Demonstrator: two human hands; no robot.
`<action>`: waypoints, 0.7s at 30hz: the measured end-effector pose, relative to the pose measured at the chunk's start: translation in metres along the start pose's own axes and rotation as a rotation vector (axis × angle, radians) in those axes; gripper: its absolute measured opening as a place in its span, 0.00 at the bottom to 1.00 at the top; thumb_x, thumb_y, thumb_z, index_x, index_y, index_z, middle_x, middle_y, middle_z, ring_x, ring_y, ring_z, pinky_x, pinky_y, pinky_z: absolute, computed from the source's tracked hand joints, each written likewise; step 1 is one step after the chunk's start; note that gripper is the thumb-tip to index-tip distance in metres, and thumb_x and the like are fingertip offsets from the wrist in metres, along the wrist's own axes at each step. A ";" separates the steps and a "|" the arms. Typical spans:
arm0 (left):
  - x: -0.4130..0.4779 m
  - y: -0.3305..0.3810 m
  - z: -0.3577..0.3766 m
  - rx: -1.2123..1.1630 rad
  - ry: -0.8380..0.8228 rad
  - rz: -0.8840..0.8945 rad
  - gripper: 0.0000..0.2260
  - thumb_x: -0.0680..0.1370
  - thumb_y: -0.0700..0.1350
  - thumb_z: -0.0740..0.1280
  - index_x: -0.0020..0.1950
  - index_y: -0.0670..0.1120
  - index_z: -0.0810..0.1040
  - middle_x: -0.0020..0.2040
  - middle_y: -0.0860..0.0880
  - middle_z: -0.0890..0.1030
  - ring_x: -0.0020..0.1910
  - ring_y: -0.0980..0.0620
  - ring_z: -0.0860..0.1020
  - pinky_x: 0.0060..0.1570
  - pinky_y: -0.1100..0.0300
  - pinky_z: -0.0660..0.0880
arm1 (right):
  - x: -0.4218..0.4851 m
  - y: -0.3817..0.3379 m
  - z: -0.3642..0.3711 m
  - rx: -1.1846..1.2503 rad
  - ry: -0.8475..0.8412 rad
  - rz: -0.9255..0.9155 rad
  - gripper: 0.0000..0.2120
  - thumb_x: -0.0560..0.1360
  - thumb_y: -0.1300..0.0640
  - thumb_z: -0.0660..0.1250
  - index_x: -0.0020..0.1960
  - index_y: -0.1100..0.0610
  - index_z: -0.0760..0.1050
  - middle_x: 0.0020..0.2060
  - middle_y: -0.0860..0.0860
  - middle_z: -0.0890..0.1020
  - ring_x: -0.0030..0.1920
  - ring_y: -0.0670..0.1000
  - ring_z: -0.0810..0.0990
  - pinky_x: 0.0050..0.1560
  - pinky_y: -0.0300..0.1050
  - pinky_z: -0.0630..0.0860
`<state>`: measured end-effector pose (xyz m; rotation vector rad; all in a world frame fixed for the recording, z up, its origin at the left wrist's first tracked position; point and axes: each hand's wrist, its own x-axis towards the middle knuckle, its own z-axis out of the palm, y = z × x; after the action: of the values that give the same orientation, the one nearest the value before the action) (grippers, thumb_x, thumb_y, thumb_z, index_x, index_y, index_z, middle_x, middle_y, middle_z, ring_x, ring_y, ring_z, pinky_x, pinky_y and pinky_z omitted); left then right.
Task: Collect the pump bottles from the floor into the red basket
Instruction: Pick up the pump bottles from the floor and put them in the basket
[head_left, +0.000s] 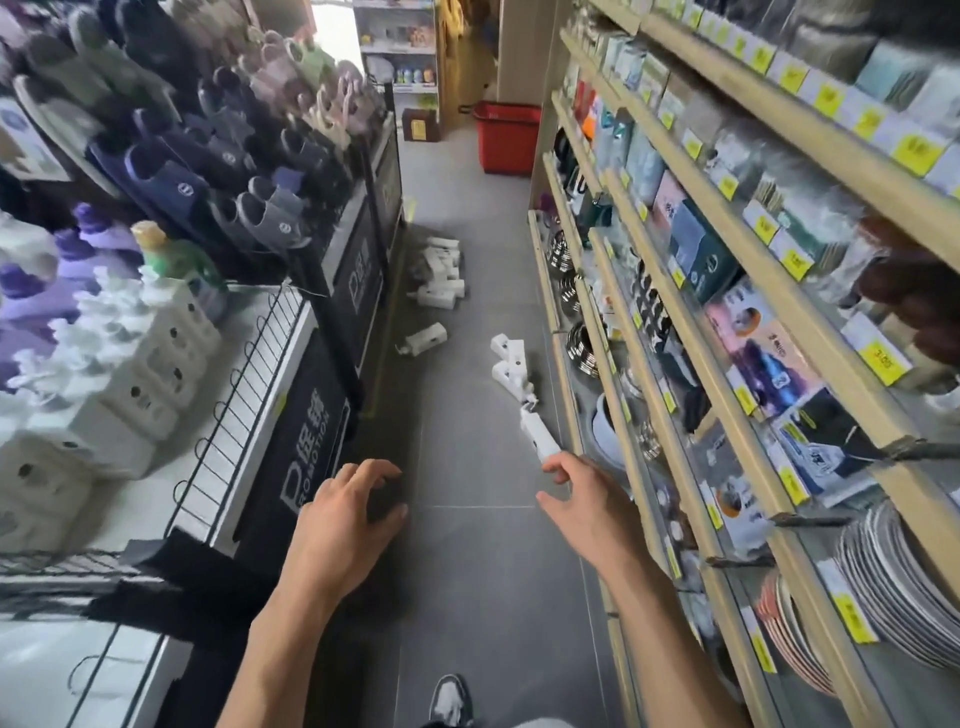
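Note:
White pump bottles lie scattered along the grey aisle floor. The nearest bottle (540, 435) lies by the right shelf base, just beyond the fingertips of my right hand (582, 501), which is open and empty. Two more bottles (510, 359) lie behind it, a single bottle (426, 339) lies mid-aisle on the left, and a pile of bottles (440, 275) sits farther on. My left hand (345, 525) hangs open with curled fingers over the floor, holding nothing. The red basket (506, 136) stands on the floor at the far end of the aisle.
A wooden shelf unit (727, 332) with boxed goods, bowls and plates lines the right side. On the left, a black promotion stand (306, 431) holds white pump bottles and slippers. My shoe (451, 701) shows at the bottom. The aisle floor (467, 571) is narrow.

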<state>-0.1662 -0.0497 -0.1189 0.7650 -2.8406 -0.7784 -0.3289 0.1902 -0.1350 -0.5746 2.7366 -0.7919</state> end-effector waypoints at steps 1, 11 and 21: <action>0.013 -0.003 -0.004 -0.006 -0.002 0.004 0.17 0.78 0.55 0.71 0.65 0.60 0.73 0.58 0.57 0.77 0.59 0.52 0.76 0.56 0.47 0.77 | 0.010 -0.006 0.000 -0.001 0.003 0.001 0.14 0.75 0.51 0.72 0.60 0.44 0.76 0.54 0.40 0.79 0.54 0.44 0.78 0.51 0.45 0.77; 0.137 -0.003 -0.008 -0.024 -0.049 0.126 0.18 0.78 0.54 0.71 0.66 0.58 0.73 0.59 0.55 0.77 0.58 0.49 0.77 0.53 0.47 0.78 | 0.095 -0.022 -0.001 -0.045 0.041 0.071 0.14 0.76 0.50 0.73 0.60 0.43 0.76 0.54 0.39 0.80 0.53 0.44 0.78 0.47 0.44 0.78; 0.238 0.015 0.007 0.039 -0.133 0.108 0.18 0.78 0.55 0.70 0.67 0.59 0.73 0.59 0.56 0.77 0.59 0.51 0.76 0.55 0.48 0.77 | 0.201 -0.012 -0.014 -0.018 0.037 0.109 0.15 0.76 0.49 0.73 0.61 0.43 0.75 0.54 0.40 0.80 0.50 0.45 0.79 0.43 0.43 0.75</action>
<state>-0.3814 -0.1529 -0.1263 0.5796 -2.9935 -0.7885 -0.5100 0.1003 -0.1399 -0.4136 2.7844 -0.7596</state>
